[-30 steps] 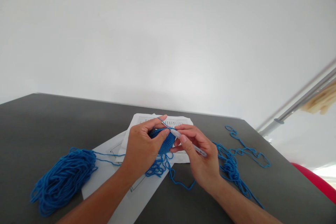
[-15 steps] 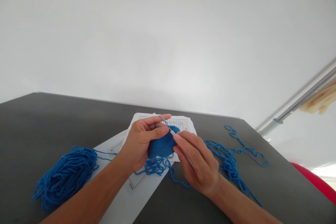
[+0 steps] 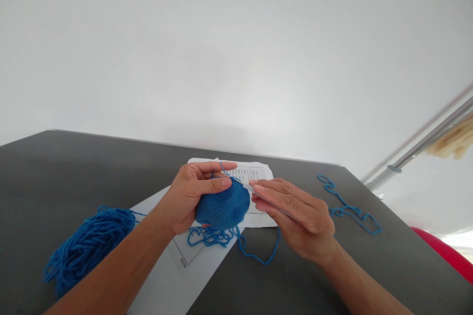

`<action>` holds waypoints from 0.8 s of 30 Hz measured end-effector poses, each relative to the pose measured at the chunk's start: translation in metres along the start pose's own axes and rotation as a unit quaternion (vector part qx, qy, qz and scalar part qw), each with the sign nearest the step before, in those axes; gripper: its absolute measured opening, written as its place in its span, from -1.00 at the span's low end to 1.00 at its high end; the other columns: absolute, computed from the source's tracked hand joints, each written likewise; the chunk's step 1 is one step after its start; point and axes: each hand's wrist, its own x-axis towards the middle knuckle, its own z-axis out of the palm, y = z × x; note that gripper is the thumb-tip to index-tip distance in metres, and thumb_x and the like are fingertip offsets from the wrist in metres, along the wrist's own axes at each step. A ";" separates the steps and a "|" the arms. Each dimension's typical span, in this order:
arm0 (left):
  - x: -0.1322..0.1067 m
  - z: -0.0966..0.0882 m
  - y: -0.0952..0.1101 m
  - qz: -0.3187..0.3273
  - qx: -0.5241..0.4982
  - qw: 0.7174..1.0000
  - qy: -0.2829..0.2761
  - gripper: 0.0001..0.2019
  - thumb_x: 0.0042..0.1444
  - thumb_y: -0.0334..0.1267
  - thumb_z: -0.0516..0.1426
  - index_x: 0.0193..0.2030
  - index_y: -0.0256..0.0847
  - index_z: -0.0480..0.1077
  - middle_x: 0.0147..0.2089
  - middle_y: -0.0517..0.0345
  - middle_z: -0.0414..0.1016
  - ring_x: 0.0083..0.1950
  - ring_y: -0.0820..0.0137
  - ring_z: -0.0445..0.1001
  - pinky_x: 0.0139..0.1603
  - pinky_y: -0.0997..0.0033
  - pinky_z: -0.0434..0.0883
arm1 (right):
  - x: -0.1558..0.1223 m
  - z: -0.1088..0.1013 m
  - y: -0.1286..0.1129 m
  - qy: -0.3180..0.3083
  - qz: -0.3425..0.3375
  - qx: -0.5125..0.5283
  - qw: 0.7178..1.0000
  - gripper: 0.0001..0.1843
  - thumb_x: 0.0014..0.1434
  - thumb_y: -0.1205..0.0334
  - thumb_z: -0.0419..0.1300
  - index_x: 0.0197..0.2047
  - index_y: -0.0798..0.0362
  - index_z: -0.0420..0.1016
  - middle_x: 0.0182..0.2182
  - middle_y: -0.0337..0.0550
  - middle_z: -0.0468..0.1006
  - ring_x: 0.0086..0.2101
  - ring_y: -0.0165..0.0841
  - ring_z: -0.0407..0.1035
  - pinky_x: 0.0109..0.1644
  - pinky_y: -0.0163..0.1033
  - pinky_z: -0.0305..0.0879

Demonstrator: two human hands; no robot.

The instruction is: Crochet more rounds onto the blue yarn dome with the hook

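Observation:
A round blue crochet piece [image 3: 221,206] with spiral rows hangs over the papers, pinched at its top edge by my left hand [image 3: 192,192]. Blue yarn loops over the raised left index finger. My right hand [image 3: 299,216] is closed on a crochet hook [image 3: 248,187] with a pale handle, whose metal tip meets the top edge of the piece near my left thumb. A small orange-red bit [image 3: 205,226] shows at the lower left of the piece. Below it lies loose blue yarn [image 3: 212,237], one strand curving right across the table.
A thick skein of blue yarn [image 3: 90,246] lies at the left, partly behind my left forearm. Printed papers [image 3: 195,275] rest on the dark table [image 3: 111,167]. Tangled yarn [image 3: 347,209] is at the right. Beyond stand a white wall, a metal pole [image 3: 424,145] and a red edge [image 3: 443,253].
My right hand has moved right with the hook, its fingers straighter. The left hand and crochet piece have shifted slightly left, the piece turned to show more of its side.

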 end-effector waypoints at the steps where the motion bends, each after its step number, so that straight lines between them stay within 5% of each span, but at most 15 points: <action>1: 0.001 -0.001 0.000 -0.005 0.007 1.000 0.000 -0.58 -0.23 -0.33 0.53 -0.14 -0.30 0.70 -0.49 0.20 0.52 -0.47 0.48 0.48 -0.45 0.55 0.47 | 0.000 -0.001 0.001 -0.001 0.000 0.007 1.000 -0.49 0.30 0.49 0.27 0.26 -0.10 0.51 -0.02 -0.03 0.71 -0.08 -0.21 0.63 -0.03 -0.06 0.66; 9: 0.005 -0.009 0.004 -0.048 0.063 0.997 -0.005 -0.58 -0.27 -0.28 0.54 -0.19 -0.30 0.70 -0.39 0.02 0.65 -0.44 0.38 0.54 -0.46 0.50 0.49 | 0.005 -0.014 0.006 -0.025 -0.017 0.017 0.999 -0.51 0.28 0.50 0.28 0.23 -0.06 0.55 -0.05 -0.01 0.73 -0.10 -0.19 0.65 -0.04 -0.03 0.66; 24: 0.009 -0.023 0.009 -0.080 0.184 0.979 -0.040 -0.65 -0.25 -0.25 0.52 -0.25 -0.28 0.71 -0.38 0.14 0.56 -0.42 0.44 0.51 -0.43 0.54 0.44 | 0.008 -0.027 0.005 -0.096 -0.015 0.043 0.994 -0.62 0.28 0.52 0.27 0.13 0.07 0.62 -0.08 0.07 0.73 -0.08 -0.18 0.65 -0.02 -0.09 0.66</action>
